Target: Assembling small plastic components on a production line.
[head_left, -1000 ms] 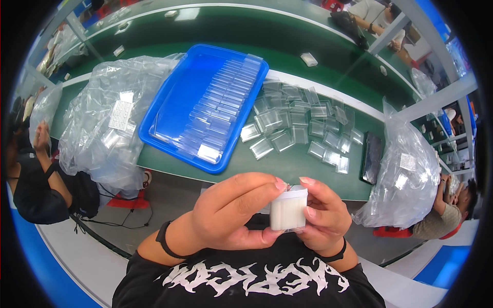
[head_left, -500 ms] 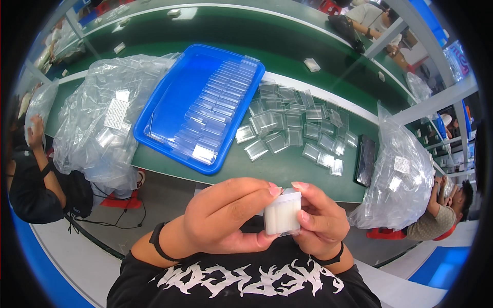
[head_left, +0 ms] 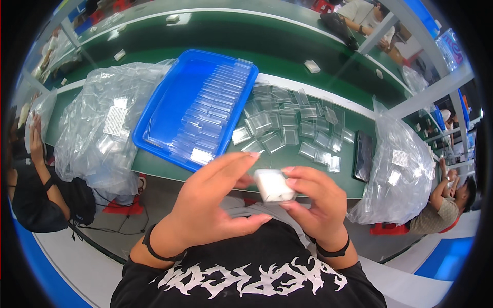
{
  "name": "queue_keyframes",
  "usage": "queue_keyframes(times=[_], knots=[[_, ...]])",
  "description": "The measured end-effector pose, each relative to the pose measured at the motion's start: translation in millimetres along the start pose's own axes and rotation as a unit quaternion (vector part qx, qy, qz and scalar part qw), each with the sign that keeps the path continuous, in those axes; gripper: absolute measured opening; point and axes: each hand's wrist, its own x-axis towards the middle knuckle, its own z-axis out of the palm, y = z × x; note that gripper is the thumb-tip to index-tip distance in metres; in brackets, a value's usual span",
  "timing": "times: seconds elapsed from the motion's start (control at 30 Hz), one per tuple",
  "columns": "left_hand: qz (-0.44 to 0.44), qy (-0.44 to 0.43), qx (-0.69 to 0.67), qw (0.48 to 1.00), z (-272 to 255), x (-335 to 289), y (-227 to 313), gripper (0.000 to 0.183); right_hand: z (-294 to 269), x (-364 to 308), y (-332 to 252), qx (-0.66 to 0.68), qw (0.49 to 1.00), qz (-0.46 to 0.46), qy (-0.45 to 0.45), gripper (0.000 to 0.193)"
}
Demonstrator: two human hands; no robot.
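My right hand grips a small clear plastic box with white contents, pinching it between thumb and fingers at its right side. The box is tilted and slightly blurred. To its left, my left hand is open, thumb and fingers spread apart and not touching the box. Beyond my hands, a blue tray on the green table holds a long overlapping row of clear plastic pieces. Right of the tray lies a loose spread of similar clear rectangular pieces.
Large clear plastic bags stand at the left and right. A black phone-like object lies beside the right bag. Behind, a green conveyor belt carries several small white boxes. Other people sit at both sides and across.
My left hand has let go of the box and spread open to its left. My right hand keeps the box, which has moved away from my body and tipped over.
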Motion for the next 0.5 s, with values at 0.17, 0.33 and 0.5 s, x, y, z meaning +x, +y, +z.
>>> queue_keyframes(times=[0.17,0.33,0.5], knots=[[0.210,-0.011,0.081,0.974,-3.9,7.8,-12.9,0.065,-5.9,-8.3,-3.3,0.343,0.904,0.251,0.042,0.026],[0.181,-0.059,-0.008,0.982,-1.2,7.7,-17.9,0.060,-5.2,-0.7,-9.8,0.490,0.789,0.370,0.031,0.020],[0.161,-0.058,-0.041,0.984,0.4,11.5,-14.8,0.060,-10.1,0.3,-12.5,0.486,0.775,0.403,-0.010,0.021]])
